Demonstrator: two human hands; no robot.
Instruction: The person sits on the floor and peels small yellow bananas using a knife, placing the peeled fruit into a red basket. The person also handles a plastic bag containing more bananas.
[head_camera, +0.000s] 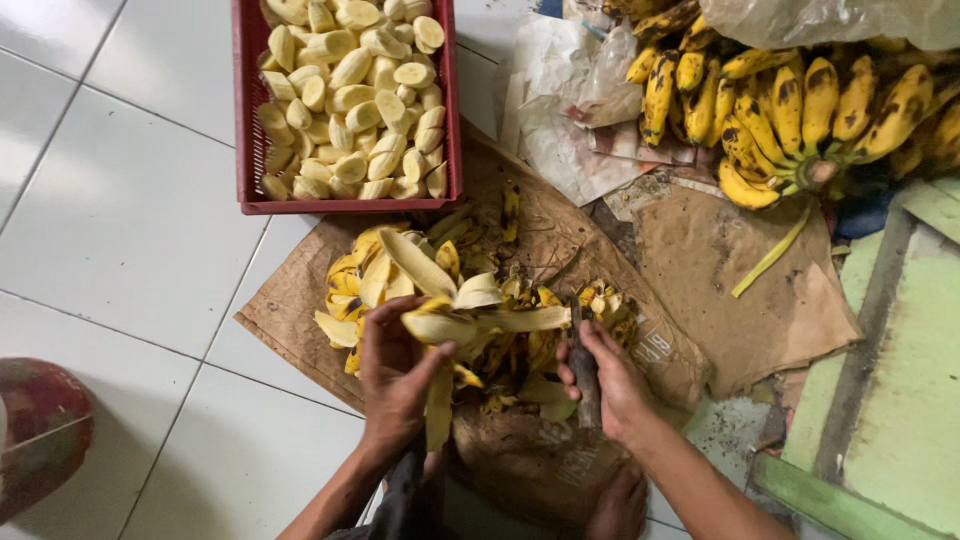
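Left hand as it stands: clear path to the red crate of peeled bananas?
Probably yes. The left hand holds a half-peeled banana, and the red crate lies straight ahead, open-topped. Only the low peel pile lies between, so the hand would have to pass above it.

Crumpled clear plastic bag (600, 75) lies beside brown printed cardboard (655, 345).

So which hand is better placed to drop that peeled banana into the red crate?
Probably the left hand: it already holds the half-peeled banana, and the crate lies ahead on its side. The right hand grips a knife.
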